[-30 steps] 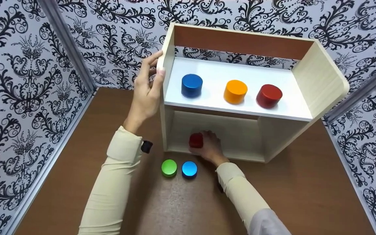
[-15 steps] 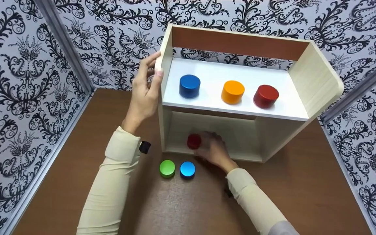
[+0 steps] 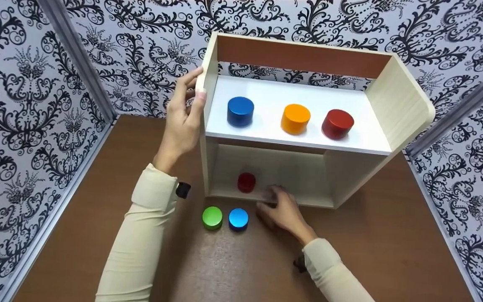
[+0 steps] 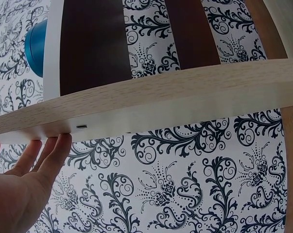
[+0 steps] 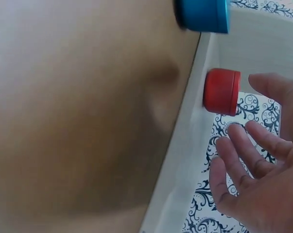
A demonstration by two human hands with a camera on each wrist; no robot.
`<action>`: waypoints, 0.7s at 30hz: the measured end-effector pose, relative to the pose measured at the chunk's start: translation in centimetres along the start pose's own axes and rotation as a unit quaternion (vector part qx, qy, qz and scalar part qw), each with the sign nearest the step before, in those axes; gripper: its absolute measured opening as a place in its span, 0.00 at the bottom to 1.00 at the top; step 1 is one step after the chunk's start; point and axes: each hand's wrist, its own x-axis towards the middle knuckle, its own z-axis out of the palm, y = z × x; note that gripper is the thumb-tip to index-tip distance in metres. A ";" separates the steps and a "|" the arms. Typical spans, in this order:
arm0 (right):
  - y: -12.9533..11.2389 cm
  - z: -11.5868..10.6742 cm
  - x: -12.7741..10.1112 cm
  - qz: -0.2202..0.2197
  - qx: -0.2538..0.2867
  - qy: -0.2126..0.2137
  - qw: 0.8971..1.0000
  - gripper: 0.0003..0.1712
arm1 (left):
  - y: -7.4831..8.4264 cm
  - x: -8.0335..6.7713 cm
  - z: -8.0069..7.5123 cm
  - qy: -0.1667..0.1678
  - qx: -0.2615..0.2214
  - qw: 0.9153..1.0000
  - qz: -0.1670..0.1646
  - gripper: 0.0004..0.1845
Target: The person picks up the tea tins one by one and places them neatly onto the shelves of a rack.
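This looks like a staged test booth, not a home. Patterned wallpaper panels (image 3: 23, 105) in metal frames box in a bare brown desk (image 3: 392, 251) on three sides.

three cylinders (image 3: 295, 118) on shelf (image 3: 266, 90), cap (image 3: 246, 182) beneath
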 end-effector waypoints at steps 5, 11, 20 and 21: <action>0.2 0.4 -1.8 -0.017 -0.025 0.008 1.000 0.23 | 0.0 0.0 -0.1 0.000 0.002 1.000 0.002 0.24; -0.1 0.6 -3.7 -0.030 -0.047 -0.035 0.998 0.23 | 0.0 -0.1 -0.1 0.003 0.013 1.000 0.003 0.23; -0.7 1.3 -5.0 -0.031 -0.104 -0.134 0.985 0.30 | 0.1 0.0 0.0 -0.001 -0.008 1.000 0.004 0.23; -0.8 1.5 -5.0 -0.025 -0.109 -0.142 0.983 0.31 | 0.1 0.0 0.0 -0.001 -0.007 1.000 0.005 0.23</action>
